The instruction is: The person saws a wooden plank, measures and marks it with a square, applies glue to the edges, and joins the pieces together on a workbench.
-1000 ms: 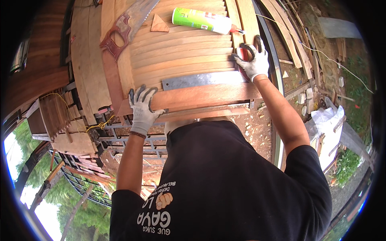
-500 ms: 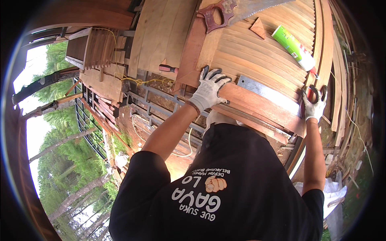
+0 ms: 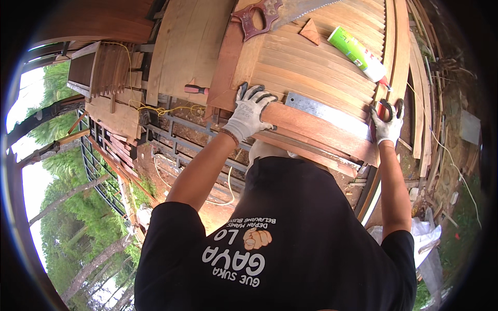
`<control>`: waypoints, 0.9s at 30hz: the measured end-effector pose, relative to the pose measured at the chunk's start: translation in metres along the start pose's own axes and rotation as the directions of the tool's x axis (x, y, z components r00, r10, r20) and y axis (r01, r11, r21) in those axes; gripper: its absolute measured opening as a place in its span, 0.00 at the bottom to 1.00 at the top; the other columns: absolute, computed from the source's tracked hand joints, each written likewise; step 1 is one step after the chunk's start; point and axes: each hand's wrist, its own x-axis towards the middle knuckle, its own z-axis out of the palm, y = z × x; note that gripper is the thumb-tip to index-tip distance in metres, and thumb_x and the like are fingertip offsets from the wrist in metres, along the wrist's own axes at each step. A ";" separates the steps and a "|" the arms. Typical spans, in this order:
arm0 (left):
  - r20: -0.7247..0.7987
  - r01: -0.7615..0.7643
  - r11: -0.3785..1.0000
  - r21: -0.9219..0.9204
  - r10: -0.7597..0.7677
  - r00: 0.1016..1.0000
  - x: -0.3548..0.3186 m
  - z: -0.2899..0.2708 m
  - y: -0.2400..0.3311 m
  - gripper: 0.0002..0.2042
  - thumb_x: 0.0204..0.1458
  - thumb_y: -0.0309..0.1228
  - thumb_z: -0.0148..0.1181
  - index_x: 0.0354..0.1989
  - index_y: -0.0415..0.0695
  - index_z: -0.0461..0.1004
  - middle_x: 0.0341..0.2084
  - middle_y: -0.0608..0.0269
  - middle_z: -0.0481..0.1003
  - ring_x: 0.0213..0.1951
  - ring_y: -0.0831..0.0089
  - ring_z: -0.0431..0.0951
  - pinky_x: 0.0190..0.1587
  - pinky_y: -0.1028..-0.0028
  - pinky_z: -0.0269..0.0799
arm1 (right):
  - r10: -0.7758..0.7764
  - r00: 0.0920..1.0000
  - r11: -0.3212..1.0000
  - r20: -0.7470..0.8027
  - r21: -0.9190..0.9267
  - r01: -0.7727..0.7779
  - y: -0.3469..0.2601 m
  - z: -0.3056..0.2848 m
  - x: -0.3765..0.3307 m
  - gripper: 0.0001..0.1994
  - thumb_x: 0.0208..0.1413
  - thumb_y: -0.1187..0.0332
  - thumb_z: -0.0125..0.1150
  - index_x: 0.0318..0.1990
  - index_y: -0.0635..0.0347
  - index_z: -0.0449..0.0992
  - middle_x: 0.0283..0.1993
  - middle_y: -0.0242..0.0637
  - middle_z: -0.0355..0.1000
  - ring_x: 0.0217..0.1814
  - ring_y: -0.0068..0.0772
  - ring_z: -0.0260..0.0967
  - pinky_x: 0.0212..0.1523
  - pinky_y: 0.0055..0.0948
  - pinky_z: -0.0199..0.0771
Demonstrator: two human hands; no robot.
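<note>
My left hand (image 3: 250,113), in a white glove with dark fingertips, grips the left end of a reddish-brown wooden board (image 3: 316,127). Its fingers lie over the top, with the thumb at the near edge. A steel square (image 3: 324,112) lies with its blade along the board's far side, a hole at its left tip. At the board's right end, my gloved right hand (image 3: 387,127) is closed around the square's end. Something red shows between those fingers, mostly hidden. Beneath is a slatted wooden panel (image 3: 306,65) with a frame.
On the panel lie a handsaw (image 3: 259,20), a wooden triangle (image 3: 310,32) and a green-and-white glue bottle (image 3: 358,54) with a red nozzle. A screwdriver (image 3: 196,89) rests on the left. A yellow cord (image 3: 161,110) runs by metal framing (image 3: 181,137). Long planks (image 3: 416,98) lie right.
The whole view has shifted, so the bench and both hands sit further left in the picture. Both hands keep their holds on the board and the square.
</note>
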 end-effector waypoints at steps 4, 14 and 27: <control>0.005 -0.008 0.999 0.034 0.008 1.000 0.002 -0.001 -0.001 0.44 0.30 0.50 0.81 0.63 0.60 0.70 0.62 0.64 0.69 0.71 0.59 0.59 0.77 0.45 0.37 | -0.085 0.995 0.996 -0.049 -0.024 0.084 0.013 0.009 0.001 0.27 0.45 0.40 0.73 0.54 0.31 0.81 0.79 0.39 0.51 0.77 0.47 0.53 0.73 0.45 0.59; -0.032 -0.052 0.998 0.022 0.052 0.998 0.001 -0.004 0.004 0.44 0.27 0.45 0.83 0.61 0.55 0.72 0.60 0.62 0.70 0.70 0.56 0.59 0.77 0.46 0.40 | 0.056 0.997 0.998 0.057 -0.034 -0.055 -0.017 -0.018 -0.005 0.28 0.47 0.38 0.71 0.56 0.30 0.79 0.80 0.43 0.50 0.77 0.51 0.52 0.74 0.44 0.56; -0.031 -0.059 0.994 0.093 0.062 0.998 0.005 -0.004 0.005 0.45 0.30 0.48 0.82 0.62 0.54 0.70 0.61 0.61 0.70 0.70 0.59 0.60 0.77 0.48 0.39 | 0.238 0.970 0.573 -0.060 0.815 -0.090 0.018 -0.012 0.012 0.24 0.65 0.58 0.62 0.65 0.56 0.72 0.66 0.42 0.71 0.70 0.38 0.66 0.70 0.34 0.63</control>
